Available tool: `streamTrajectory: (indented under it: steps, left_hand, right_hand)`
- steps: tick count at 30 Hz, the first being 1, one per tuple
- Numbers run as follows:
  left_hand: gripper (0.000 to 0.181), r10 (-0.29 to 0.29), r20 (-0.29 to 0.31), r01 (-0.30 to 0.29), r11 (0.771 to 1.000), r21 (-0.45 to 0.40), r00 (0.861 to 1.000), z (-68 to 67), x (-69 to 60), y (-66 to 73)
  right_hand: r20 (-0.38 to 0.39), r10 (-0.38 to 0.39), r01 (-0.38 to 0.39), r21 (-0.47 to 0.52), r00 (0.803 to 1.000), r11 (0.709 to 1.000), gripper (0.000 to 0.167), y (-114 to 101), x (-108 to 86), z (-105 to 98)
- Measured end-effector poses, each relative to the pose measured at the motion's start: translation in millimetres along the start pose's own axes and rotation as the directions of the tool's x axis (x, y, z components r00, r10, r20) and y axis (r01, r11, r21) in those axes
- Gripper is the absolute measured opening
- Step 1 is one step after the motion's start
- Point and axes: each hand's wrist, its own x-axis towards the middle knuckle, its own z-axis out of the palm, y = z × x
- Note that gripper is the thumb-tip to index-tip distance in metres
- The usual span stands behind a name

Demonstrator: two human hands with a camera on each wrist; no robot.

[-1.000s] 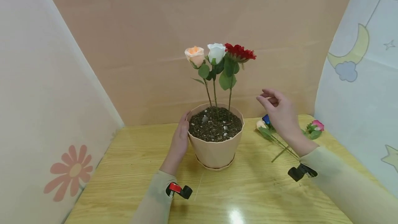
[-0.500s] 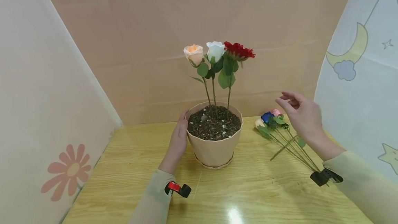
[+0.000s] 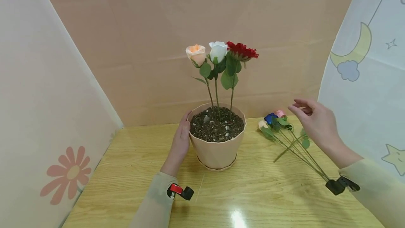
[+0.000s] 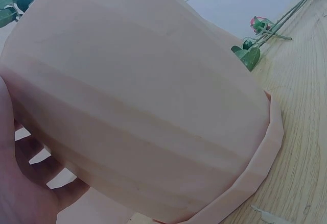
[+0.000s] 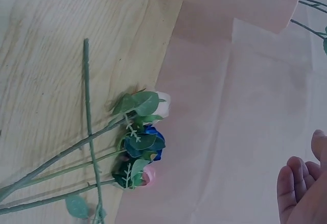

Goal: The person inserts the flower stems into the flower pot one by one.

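Observation:
My left hand (image 3: 181,138) lies against the left side of a pale pink flowerpot (image 3: 216,154), its fingers spread along the outer wall in the left wrist view. Dark soil (image 3: 218,129) with small pale stones fills the pot. Standing in it are a peach rose (image 3: 197,55), a white rose (image 3: 218,51) and a red flower (image 3: 242,51) on green stems. My right hand (image 3: 322,120) hovers above the table at the right, fingers loosely bent and holding nothing. Below and left of it lie a cream rose (image 5: 162,105), a blue rose (image 5: 154,141) and a pink rose (image 5: 148,175).
A saucer (image 3: 217,169) sits under the pot on the wooden table (image 3: 142,157). Another stem (image 5: 89,112) crosses the lying stems. A peach backdrop (image 3: 152,62) stands behind, with printed side sheets at left and right.
My right hand has moved right, away from the pot, uncovering the lying blue and pink roses. The left hand stays against the pot; the view has shifted slightly.

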Motion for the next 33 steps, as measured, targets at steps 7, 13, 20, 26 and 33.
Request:
streamTrajectory:
  steps: [7, 13, 20, 26, 33]
  left_hand:
    - [0.054, -0.001, 0.003, 0.001, 1.000, 0.006, 1.000, 0.2, -0.4, -1.8]
    - [0.055, 0.000, -0.002, 0.000, 1.000, 0.008, 1.000, 0.9, -0.1, -2.6]
    - [0.055, 0.009, -0.005, -0.009, 1.000, 0.016, 1.000, 0.3, 1.4, -2.9]
    - [0.056, 0.006, 0.001, -0.006, 1.000, 0.016, 1.000, -0.3, 0.7, -3.0]
    - [0.056, -0.002, 0.002, 0.002, 1.000, 0.009, 1.000, -0.1, 1.6, -3.9]
  right_hand:
    - [0.042, 0.026, -0.025, -0.018, 0.999, 1.000, 0.052, 19, -6.7, 2]
    - [0.052, 0.035, -0.033, -0.037, 0.998, 0.999, 0.053, 35, -13.3, 8]
    - [0.072, 0.045, -0.040, -0.065, 0.996, 0.997, 0.052, 55, -23.0, 15]
    - [0.107, 0.047, -0.038, -0.085, 0.993, 0.996, 0.053, 73, -30.6, 25]
    - [0.151, 0.086, -0.073, -0.089, 0.985, 0.993, 0.056, 95, -36.6, 27]
